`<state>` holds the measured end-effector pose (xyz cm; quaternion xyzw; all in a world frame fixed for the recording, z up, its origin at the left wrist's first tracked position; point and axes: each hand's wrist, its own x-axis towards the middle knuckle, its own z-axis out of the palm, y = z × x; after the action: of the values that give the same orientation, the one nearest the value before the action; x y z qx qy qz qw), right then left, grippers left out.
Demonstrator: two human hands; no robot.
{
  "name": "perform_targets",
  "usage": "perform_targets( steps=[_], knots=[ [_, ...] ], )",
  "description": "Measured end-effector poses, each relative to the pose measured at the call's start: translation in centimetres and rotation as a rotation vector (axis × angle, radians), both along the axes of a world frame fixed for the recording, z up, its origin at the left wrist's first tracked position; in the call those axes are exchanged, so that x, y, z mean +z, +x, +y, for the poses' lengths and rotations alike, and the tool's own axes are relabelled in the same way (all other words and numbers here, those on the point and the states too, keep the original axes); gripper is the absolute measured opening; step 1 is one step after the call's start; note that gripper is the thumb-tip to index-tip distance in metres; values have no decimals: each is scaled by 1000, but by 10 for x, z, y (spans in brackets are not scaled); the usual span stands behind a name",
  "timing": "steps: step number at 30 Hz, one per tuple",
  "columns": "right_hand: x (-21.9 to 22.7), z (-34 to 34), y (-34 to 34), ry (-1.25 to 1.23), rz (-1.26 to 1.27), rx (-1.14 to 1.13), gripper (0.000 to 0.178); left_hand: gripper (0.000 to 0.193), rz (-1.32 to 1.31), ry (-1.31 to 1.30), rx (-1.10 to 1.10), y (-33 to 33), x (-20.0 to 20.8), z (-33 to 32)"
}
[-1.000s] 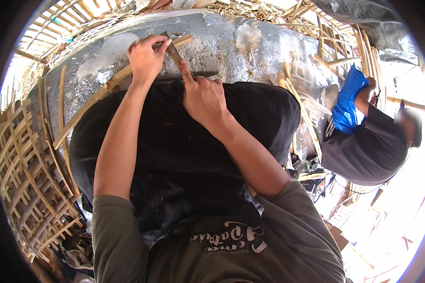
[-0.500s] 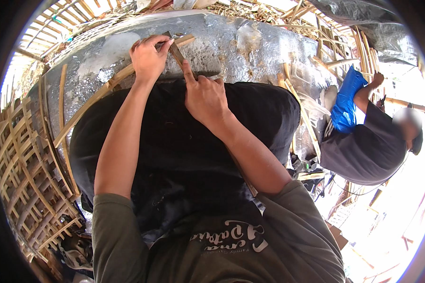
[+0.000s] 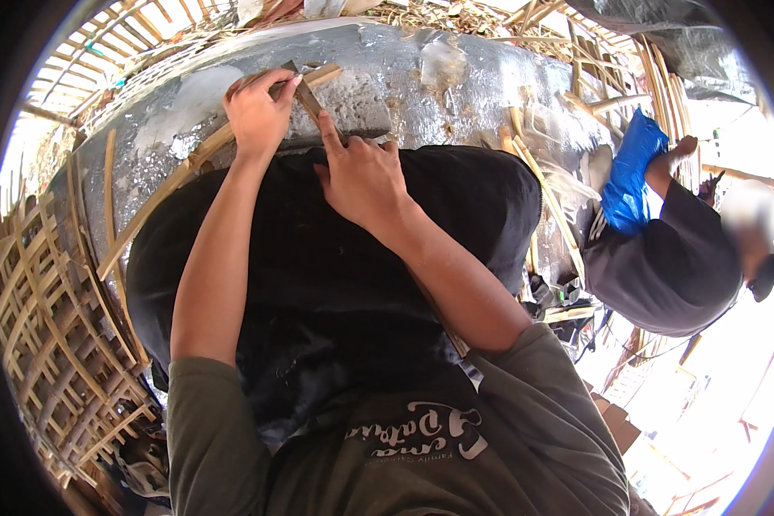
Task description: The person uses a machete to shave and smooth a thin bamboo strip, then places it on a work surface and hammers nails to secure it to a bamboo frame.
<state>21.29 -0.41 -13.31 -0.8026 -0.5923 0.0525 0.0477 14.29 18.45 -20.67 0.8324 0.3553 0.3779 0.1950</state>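
Observation:
My left hand point(image 3: 260, 116) is closed over a long pale bamboo strip point(image 3: 168, 191), its thumb and fingertips pinched beside a dark flat knife blade point(image 3: 304, 96). The strip runs from lower left, passes under that hand and comes out beyond the blade. Crossing the strip at an angle, the blade points away from me. My right hand point(image 3: 365, 176) is curled round its near end, the index finger stretched along the blade. The handle is hidden by the palm, and a thin edge shows beneath my right forearm. Both hands work just beyond my black-clothed lap point(image 3: 318, 249).
A grey block point(image 3: 353, 107) lies under the hands on a shiny grey sheet point(image 3: 507, 77). Woven bamboo lattice point(image 3: 39, 318) stands at the left. On the right, a person in dark clothing point(image 3: 671, 267) sits with a blue plastic bag point(image 3: 635, 172). Bamboo pieces point(image 3: 552, 202) lie between us.
The view has shifted a little, so the hands, knife and strip appear slightly farther left. My right thumb now sticks out to the left side. The grips look otherwise the same.

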Motion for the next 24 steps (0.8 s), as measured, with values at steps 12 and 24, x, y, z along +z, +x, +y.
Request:
perform_targets(
  steps=[12,24],
  knots=[
    [79,-35,24,210,279,117,69,13,-64,24,-2,1,6,-1],
    [57,-232,187,196,201,-639,40,13,-64,-24,-2,3,5,-4]
  ],
)
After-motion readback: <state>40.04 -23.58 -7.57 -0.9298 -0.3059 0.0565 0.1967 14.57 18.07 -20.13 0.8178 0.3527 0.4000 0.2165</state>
